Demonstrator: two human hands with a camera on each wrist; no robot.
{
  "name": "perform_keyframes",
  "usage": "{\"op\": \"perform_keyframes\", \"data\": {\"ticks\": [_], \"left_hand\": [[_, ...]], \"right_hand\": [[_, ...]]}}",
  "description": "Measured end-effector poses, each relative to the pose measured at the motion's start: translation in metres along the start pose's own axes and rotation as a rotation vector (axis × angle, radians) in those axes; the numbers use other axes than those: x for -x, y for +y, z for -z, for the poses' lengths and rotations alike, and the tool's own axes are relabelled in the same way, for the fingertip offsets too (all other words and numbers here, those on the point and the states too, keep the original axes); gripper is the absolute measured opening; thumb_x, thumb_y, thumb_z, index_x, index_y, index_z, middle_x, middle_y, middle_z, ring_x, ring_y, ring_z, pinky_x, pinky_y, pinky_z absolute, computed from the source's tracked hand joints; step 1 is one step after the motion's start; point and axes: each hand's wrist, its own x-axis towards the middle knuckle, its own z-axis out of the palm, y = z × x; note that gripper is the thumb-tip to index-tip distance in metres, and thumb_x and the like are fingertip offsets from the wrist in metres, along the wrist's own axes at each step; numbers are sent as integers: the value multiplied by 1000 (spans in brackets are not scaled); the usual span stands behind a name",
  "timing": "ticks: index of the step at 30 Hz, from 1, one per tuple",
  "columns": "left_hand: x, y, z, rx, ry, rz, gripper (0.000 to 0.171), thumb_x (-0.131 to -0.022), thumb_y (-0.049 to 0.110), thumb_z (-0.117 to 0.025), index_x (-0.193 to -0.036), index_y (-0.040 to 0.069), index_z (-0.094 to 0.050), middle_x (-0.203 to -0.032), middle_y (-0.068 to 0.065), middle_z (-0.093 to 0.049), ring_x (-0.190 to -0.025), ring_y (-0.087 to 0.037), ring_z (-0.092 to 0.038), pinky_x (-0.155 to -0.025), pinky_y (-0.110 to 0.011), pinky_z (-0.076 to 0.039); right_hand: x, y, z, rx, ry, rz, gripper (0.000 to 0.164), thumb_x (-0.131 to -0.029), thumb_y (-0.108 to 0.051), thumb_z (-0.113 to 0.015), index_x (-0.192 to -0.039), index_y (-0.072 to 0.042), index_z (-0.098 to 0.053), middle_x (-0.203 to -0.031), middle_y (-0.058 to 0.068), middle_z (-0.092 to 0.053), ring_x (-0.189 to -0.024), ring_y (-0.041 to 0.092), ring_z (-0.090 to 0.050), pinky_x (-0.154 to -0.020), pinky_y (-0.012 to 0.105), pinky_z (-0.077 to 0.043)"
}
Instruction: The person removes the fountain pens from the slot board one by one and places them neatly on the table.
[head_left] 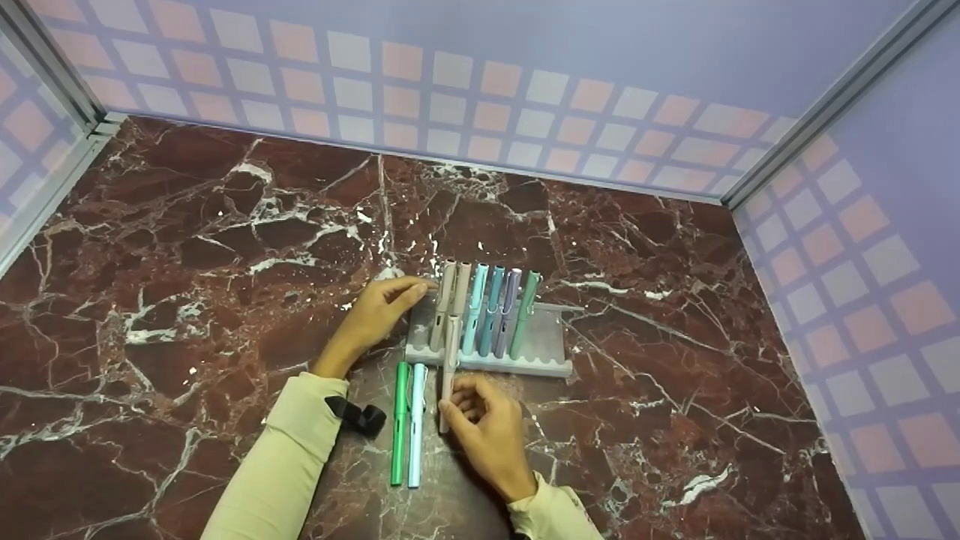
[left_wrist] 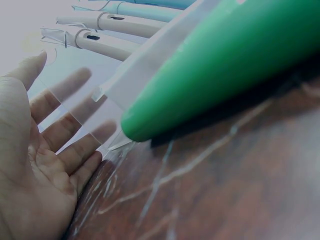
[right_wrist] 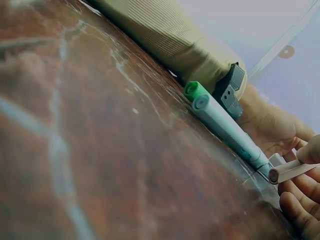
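Note:
My right hand (head_left: 487, 427) pinches a pale pinkish-beige pen (head_left: 451, 349) near its lower end, its upper part over the front of a clear plastic pen stand (head_left: 553, 334). In the stand, several pens lean side by side: two beige ones (head_left: 445, 292), then light blue (head_left: 475, 311), teal (head_left: 492, 311), purple (head_left: 510, 311) and, past a gap, green (head_left: 526, 311). At the stand's left side is my left hand (head_left: 375, 311), fingers extended; in the left wrist view its fingertips show through the clear plastic. Whether they touch it I cannot tell.
A bright green pen (head_left: 399, 427) and a pale blue pen (head_left: 415, 427) lie side by side on the marbled tabletop (head_left: 225, 315), in front of the stand's left end. A black strap (head_left: 360, 418) sits at the left cuff. Panels with coloured squares (head_left: 450, 105) border the table.

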Motion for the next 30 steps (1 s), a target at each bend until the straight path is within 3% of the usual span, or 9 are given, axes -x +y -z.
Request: {"op": "perform_keyframes", "data": {"ticks": [15,25,30], "left_hand": [[1,1,0,-15,0,2,31,-104,23,-55,-122,3,-69,-124,-16,-69,-118,-32,-63,-108,-48,-45],[0,1,0,27,-2,15,30,-103,20,-55,-122,0,-68,-123,-18,-70,-116,-32,-64,-107,-46,-45],[0,1,0,26,-4,21,30,-104,20,-55,-122,0,-68,-124,-17,-69,-116,-32,-63,-108,-46,-44]], "right_hand": [[30,-6,2,-7,-44,-10,19,-84,-4,-78,-101,-1,-69,-83,8,-72,-68,8,-64,-60,25,-58],[46,-17,7,-60,-137,-158,20,-86,-10,-77,-101,0,-69,-86,6,-71,-70,5,-64,-64,24,-59],[45,-16,7,-58,-145,-165,20,-86,-11,-78,-101,0,-70,-85,6,-71,-69,4,-64,-63,24,-58]]}}
